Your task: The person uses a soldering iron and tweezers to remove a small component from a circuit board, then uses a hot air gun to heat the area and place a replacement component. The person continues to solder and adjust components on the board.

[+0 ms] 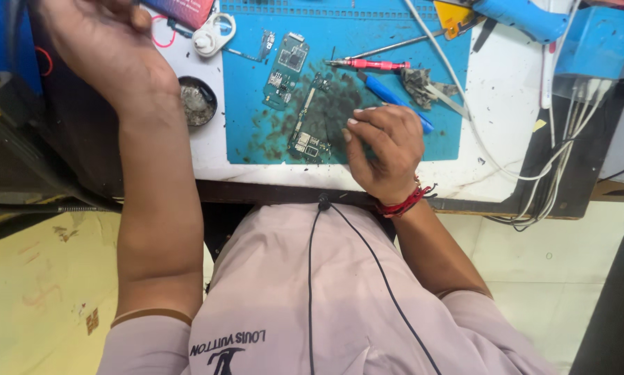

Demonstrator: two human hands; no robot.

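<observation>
Right hand (pixel 385 149) beside circuit board (pixel 309 128), blue mat (pixel 256 104), perhaps red package (pixel 187 10) top left

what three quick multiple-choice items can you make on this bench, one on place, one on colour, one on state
1. Where does the long circuit board lie?
A. on the blue mat
B. in the round tin
C. on the person's lap

2. What colour is the screwdriver handle?
A. green
B. red
C. white

3. What is the right hand doing?
A. lifted clear above the bench
B. gripping the screwdriver
C. resting curled on the mat beside the board

Answers:
1 A, the board sits on the mat's stained patch.
2 B, its handle is red, with a metal shaft.
3 C, the fingers are bent at the board's right edge, and the screwdriver lies apart, further back.
</observation>
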